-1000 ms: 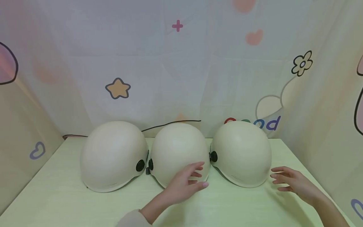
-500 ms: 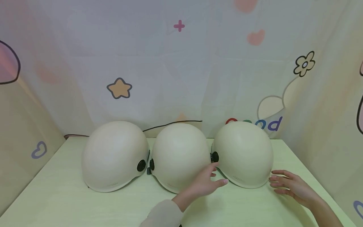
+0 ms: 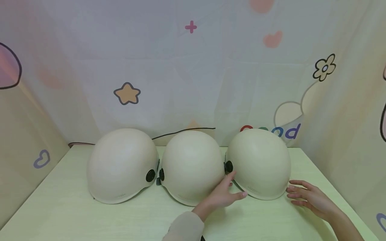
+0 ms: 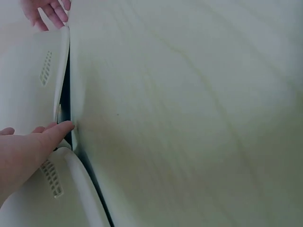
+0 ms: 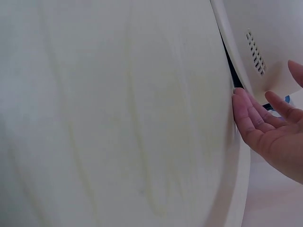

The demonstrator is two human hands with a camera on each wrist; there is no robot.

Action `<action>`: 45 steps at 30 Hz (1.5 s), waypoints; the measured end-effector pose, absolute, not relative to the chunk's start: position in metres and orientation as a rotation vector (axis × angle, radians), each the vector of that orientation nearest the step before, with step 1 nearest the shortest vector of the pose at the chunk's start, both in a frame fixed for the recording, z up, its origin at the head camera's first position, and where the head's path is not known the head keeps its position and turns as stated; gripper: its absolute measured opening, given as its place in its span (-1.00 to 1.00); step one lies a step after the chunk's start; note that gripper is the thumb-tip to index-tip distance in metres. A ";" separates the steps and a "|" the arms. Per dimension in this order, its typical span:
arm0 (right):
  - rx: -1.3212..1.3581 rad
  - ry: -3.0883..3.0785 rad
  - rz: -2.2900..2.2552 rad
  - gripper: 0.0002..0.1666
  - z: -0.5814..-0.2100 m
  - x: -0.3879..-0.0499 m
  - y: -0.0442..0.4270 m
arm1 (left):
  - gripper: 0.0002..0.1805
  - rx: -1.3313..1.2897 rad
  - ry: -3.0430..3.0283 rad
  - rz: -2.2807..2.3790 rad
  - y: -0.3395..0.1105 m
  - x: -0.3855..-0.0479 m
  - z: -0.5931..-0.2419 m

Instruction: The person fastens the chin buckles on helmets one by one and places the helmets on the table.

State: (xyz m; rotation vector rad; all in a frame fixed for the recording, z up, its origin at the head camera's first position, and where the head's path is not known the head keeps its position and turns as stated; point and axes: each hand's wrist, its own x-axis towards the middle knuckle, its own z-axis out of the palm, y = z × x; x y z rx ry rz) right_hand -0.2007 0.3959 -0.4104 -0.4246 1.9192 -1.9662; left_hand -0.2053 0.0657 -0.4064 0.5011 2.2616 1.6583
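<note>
Left hand (image 3: 221, 195), right hand (image 3: 313, 201) flank rightmost helmet (image 3: 259, 160), fingers loosely spread, holding nothing; lopsided push could jolt neighbouring helmet (image 3: 191, 160).

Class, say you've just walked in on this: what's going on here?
A person has both bare hands at the right-hand helmet, the end one of three pale helmets in a row, dome up, on a table. The left hand is by the gap between it and the middle helmet; the right hand is at its outer side. Neither hand grips it, and the helmet rests on the table. The left-hand helmet has no hand near it.
</note>
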 end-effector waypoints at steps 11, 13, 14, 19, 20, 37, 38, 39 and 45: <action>-0.406 1.917 -1.986 -0.62 -0.412 -0.202 0.394 | -0.15 0.487 2.264 1.658 0.069 -0.206 -0.410; -0.401 1.920 -1.992 -0.61 -0.413 -0.202 0.393 | -0.15 0.500 2.258 1.656 0.070 -0.207 -0.409; -0.397 1.920 -1.996 -0.61 -0.413 -0.202 0.393 | -0.15 0.505 2.257 1.653 0.071 -0.207 -0.409; -0.364 1.904 -2.021 -0.62 -0.412 -0.203 0.392 | -0.14 0.513 2.246 1.639 0.075 -0.207 -0.408; -0.358 1.899 -2.025 -0.62 -0.412 -0.203 0.392 | -0.14 0.508 2.248 1.632 0.075 -0.207 -0.408; -0.469 1.596 -2.189 -0.54 -0.414 -0.199 0.391 | -0.12 0.659 2.400 1.539 0.077 -0.208 -0.394; -0.500 1.562 -2.205 -0.53 -0.414 -0.198 0.391 | -0.12 0.676 2.406 1.539 0.077 -0.209 -0.392; -0.526 1.531 -2.224 -0.53 -0.413 -0.198 0.390 | -0.12 0.690 2.410 1.534 0.077 -0.209 -0.390; -0.492 1.582 -2.332 -0.52 -0.407 -0.194 0.386 | -0.11 0.667 2.394 1.511 0.077 -0.206 -0.388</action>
